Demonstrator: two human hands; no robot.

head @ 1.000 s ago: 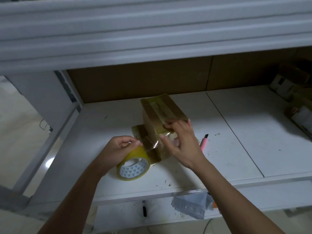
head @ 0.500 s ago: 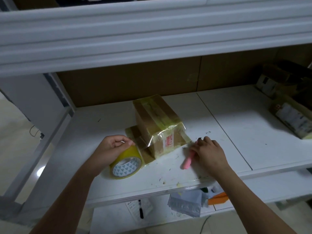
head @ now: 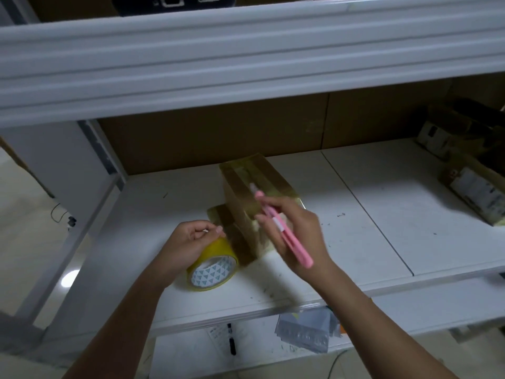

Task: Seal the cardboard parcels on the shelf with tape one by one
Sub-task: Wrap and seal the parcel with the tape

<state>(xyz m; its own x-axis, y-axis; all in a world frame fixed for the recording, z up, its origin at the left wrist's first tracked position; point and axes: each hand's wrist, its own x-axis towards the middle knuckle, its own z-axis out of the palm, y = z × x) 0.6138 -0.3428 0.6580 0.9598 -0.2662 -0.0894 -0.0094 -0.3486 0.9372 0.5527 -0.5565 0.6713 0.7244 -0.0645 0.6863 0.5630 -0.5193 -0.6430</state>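
Note:
A small cardboard parcel (head: 251, 184) wrapped in clear tape stands on the white shelf (head: 369, 214), leaning over a flatter taped box (head: 222, 217) at its left. My left hand (head: 188, 242) rests on top of a yellow tape roll (head: 213, 266) standing on edge just in front of the parcel. My right hand (head: 297, 231) holds a pink utility knife (head: 284, 231) in front of the parcel's near end, its blade end pointing up and back over the parcel top. A strip of tape runs from the roll to the parcel.
More cardboard parcels (head: 475, 187) with white labels lie at the shelf's right end. A lower shelf holds a grey plastic bag (head: 306, 329), a black pen (head: 231, 343) and printed paper. A thick white shelf beam (head: 246, 56) hangs overhead. Brown cardboard backs the shelf.
My right hand left the parcel, picked the pink knife up from the shelf at the right and has brought it up to the parcel. My left hand stayed on the tape roll.

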